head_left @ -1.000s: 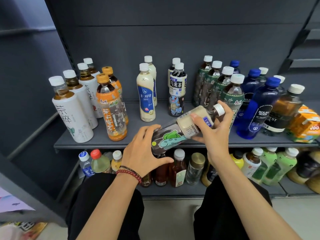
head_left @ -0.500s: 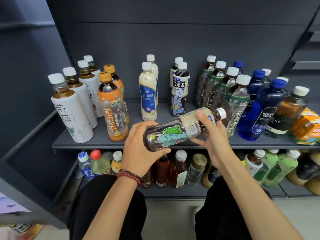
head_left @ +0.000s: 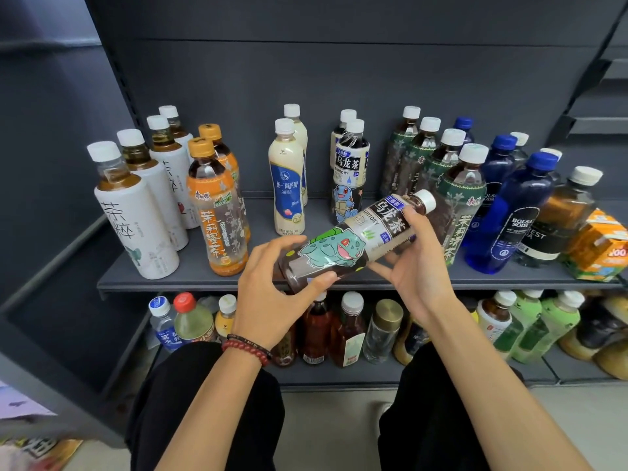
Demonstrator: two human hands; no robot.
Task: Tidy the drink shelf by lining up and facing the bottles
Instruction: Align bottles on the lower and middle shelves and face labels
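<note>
Both hands hold a dark oolong tea bottle [head_left: 353, 243] with a green cartoon creature on its label, tilted almost flat above the front edge of the grey shelf [head_left: 190, 277], cap to the upper right. My left hand [head_left: 275, 287] grips its base. My right hand [head_left: 414, 263] grips its upper part near the white cap. Behind it stands a matching oolong tea bottle [head_left: 350, 175] with a blue turtle label, upright, with another of its kind behind that.
On the shelf stand white tea bottles [head_left: 136, 215] at left, orange jasmine tea bottles [head_left: 217, 212], cream milk-tea bottles [head_left: 287, 185], green-label bottles [head_left: 458, 195], blue soda bottles [head_left: 509, 215] and an orange carton [head_left: 601, 249] at right. A lower shelf holds several more bottles [head_left: 350, 328].
The held bottle has rolled in my hands so its cartoon label and the printed name face up more. Both hands shifted slightly with it; the shelf bottles stayed put.
</note>
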